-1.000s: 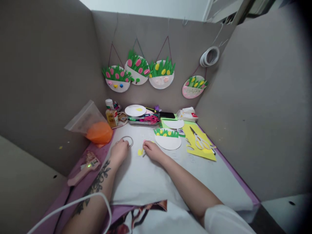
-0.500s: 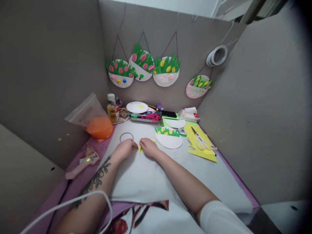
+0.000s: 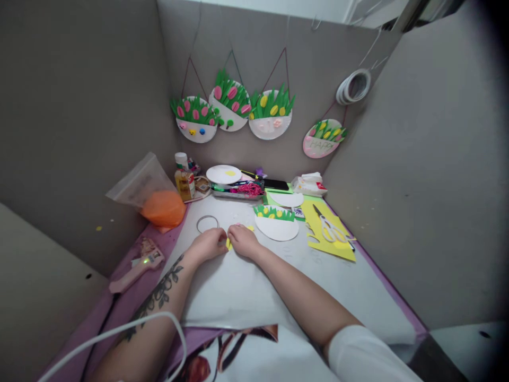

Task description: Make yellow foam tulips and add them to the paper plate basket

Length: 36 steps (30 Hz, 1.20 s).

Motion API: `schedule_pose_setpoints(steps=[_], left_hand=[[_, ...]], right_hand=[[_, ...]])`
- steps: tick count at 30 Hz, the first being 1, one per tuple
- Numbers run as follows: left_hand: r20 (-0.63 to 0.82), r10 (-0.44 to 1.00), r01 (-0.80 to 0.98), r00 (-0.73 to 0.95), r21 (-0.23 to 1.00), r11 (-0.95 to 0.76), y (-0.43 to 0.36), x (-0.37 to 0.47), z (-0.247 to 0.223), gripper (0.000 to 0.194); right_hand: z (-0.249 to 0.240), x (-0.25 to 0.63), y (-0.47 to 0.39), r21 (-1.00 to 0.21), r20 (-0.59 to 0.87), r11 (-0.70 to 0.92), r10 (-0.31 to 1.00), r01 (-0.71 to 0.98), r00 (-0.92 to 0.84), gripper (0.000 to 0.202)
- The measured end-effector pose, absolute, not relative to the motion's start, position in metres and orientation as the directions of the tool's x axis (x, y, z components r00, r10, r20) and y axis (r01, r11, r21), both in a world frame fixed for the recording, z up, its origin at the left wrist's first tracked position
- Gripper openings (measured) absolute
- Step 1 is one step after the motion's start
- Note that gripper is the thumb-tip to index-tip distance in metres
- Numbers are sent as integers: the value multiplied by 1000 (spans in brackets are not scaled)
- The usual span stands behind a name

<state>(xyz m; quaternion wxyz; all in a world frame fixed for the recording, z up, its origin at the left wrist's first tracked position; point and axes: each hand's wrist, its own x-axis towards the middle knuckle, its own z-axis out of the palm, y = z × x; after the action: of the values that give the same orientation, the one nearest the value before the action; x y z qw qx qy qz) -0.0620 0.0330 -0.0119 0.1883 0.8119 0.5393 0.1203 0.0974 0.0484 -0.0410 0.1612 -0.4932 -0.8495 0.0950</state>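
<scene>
Between my two hands, low over the white table sheet (image 3: pixel 222 297), is a small piece of yellow paper (image 3: pixel 228 243). My left hand (image 3: pixel 209 244) pinches it from the left with thumb and fingers together. From the other side my right hand (image 3: pixel 242 240) closes on the same piece, its fingertips partly hidden. Another yellow scrap (image 3: pixel 250 228) lies just beyond the right hand. Farther right rests a paper-plate basket (image 3: pixel 277 229) with green paper grass and yellow flowers. A thin metal ring (image 3: pixel 207 223) lies behind my left hand.
Scissors (image 3: pixel 333 232) lie on yellow paper (image 3: pixel 326 246) at right. A glue gun (image 3: pixel 137 273) with a lit green light rests at left, near a bag of orange material (image 3: pixel 163 208). A supply tray (image 3: pixel 238 194) stands at the back. Finished baskets (image 3: pixel 271 124) hang on the wall.
The left hand's fingers have shifted slightly around the yellow piece, which now stands more tilted between the hands. The camera view has moved a little; other things stay in place.
</scene>
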Motion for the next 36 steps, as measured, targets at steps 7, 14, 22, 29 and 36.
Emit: schedule_pose_setpoints(steps=[7, 14, 22, 29, 36], left_hand=[[-24, 935, 858, 354, 406, -314, 31, -60, -13, 28], [-11, 924, 846, 383, 405, -346, 30, -59, -13, 25], [-19, 934, 858, 357, 401, -320, 28, -58, -11, 22], [-50, 959, 904, 279, 351, -244, 28, -54, -12, 23], [-27, 947, 896, 320, 335, -293, 28, -53, -12, 21]], right_hand=[[-40, 97, 46, -314, 182, 502, 865, 806, -467, 16], [-41, 97, 45, -288, 208, 526, 850, 800, -484, 17], [-41, 95, 44, -280, 211, 527, 849, 802, -484, 15], [-43, 109, 48, -542, 245, 478, 877, 691, -414, 20], [-37, 111, 35, -432, 227, 524, 851, 734, -475, 16]])
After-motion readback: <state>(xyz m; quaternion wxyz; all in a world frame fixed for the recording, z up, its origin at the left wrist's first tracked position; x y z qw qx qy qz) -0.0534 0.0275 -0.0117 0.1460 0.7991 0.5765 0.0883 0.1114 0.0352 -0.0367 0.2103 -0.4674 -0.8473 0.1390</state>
